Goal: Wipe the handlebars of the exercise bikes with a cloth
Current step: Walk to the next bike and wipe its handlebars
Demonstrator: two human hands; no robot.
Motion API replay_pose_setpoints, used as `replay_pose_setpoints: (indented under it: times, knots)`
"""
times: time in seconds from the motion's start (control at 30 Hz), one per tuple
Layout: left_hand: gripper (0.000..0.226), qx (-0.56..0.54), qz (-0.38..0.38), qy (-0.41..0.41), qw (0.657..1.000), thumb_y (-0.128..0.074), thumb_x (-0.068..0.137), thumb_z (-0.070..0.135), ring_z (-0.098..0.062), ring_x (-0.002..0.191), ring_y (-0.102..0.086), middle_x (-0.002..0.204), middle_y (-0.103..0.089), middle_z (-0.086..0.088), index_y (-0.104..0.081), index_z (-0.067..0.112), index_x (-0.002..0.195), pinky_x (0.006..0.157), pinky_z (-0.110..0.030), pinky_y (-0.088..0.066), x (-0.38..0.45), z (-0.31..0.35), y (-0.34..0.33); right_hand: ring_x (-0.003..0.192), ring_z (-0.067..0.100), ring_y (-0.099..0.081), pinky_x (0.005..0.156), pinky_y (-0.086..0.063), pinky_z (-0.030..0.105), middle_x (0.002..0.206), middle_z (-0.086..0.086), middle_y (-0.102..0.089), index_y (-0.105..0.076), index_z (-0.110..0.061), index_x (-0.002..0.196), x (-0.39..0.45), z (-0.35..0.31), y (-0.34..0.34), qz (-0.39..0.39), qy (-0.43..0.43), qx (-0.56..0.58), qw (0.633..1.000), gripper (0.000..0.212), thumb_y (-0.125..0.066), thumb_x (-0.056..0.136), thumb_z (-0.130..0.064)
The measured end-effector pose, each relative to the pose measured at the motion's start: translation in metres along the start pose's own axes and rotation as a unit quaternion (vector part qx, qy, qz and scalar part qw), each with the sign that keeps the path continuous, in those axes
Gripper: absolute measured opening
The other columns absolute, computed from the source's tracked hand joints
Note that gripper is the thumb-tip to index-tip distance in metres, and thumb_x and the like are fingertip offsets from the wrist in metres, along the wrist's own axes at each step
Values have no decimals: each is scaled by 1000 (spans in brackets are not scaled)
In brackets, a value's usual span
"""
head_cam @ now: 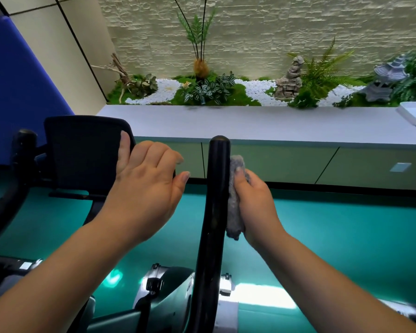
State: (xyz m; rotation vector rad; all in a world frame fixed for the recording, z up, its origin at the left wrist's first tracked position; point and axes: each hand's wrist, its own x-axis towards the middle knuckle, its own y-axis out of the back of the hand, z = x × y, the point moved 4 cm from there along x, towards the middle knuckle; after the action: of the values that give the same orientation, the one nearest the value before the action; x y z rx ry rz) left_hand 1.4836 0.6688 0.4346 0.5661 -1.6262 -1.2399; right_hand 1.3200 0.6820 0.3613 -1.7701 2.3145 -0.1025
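Head view puts the black handlebar (215, 195) upright in the middle of what we see, its rounded tip near the far counter (274, 126). We hold a grey cloth (234, 198) bunched in our right hand (255, 205), fingers curled round it, pressing it against the right side of the bar. Our left hand (144, 183) is to the left of the bar, apart from it, fingers relaxed, with the thumb lying on the edge of the dark console panel (87, 152). A second black grip (23, 145) stands at far left. Below us lies the bike body (168, 292) on a teal floor (334, 236). Beyond the counter, ferns (322, 73) and white pebbles (257, 90) line a stone wall (274, 27).
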Motion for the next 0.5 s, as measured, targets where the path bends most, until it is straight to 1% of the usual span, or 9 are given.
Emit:
replay_pose_setpoints:
  times: [0.1, 0.17, 0.23, 0.27, 0.3, 0.33, 0.37, 0.43, 0.5]
  knots:
    - [38, -2, 4, -3, 1000, -33, 93, 40, -23, 106, -43, 101, -53, -1, -58, 15, 105, 116, -44, 11, 0, -1, 0, 74, 20, -63, 78, -53, 43, 77, 3, -65, -61, -15, 87, 17, -19, -3, -14, -9, 12, 1000, 26, -44, 100, -29]
    - [37, -4, 10, -6, 1000, -34, 93, 40, -23, 105, -43, 101, -53, -2, -58, 14, 105, 116, -45, 9, -1, -1, 0, 78, 21, -63, 81, -53, 45, 81, 6, -66, -61, -16, 88, 16, -19, -4, 6, 9, -2, 1000, 24, -45, 99, -31]
    - [37, -7, 18, -6, 1000, -34, 92, 40, -23, 105, -42, 101, -53, -2, -57, 14, 105, 116, -45, 9, -1, -1, -1, 81, 19, -63, 81, -52, 41, 89, 8, -66, -61, -22, 87, 3, -8, -1, 51, 57, -52, 996, 17, -51, 95, -34]
    - [37, -9, 19, -5, 1000, -34, 93, 40, -23, 106, -43, 102, -53, -2, -57, 14, 105, 116, -45, 9, -1, -1, 0, 82, 16, -61, 80, -51, 35, 91, 8, -65, -61, -25, 86, -6, -4, 1, 75, 100, -86, 989, 13, -54, 91, -35]
    - [38, -10, 18, -5, 1000, -33, 93, 41, -24, 107, -43, 103, -53, -2, -57, 14, 106, 116, -45, 9, -2, -1, -1, 81, 11, -59, 77, -49, 25, 91, 8, -62, -61, -28, 84, -16, -4, 3, 92, 148, -121, 977, 7, -58, 88, -34]
    - [39, -10, 17, -7, 1000, -32, 94, 41, -24, 108, -43, 104, -53, -1, -57, 15, 108, 116, -46, 9, -2, -2, -1, 79, 6, -55, 74, -44, 14, 90, 7, -57, -62, -30, 86, -21, -8, 4, 98, 197, -151, 964, 1, -63, 86, -29]
    - [40, -13, 15, -11, 1000, -31, 94, 42, -23, 110, -43, 105, -53, -1, -56, 15, 110, 116, -46, 9, -3, -3, -1, 79, 3, -51, 71, -39, 8, 88, 7, -53, -65, -26, 89, -23, -16, 5, 98, 247, -188, 946, 5, -67, 85, -23]
    - [44, -24, 12, -25, 999, -31, 94, 45, -21, 113, -42, 109, -54, -1, -56, 16, 117, 116, -45, 8, -4, -5, 0, 80, 1, -47, 73, -35, 5, 89, 6, -51, -69, -15, 98, -18, -37, 3, 89, 338, -260, 900, 16, -72, 82, -15]
    - [50, -39, 4, -42, 998, -31, 94, 48, -19, 116, -40, 114, -54, 0, -53, 18, 127, 116, -43, 9, -5, -9, 3, 80, 2, -46, 74, -36, 7, 92, 4, -51, -68, -12, 105, -8, -59, -3, 76, 396, -310, 861, 27, -75, 79, -15]
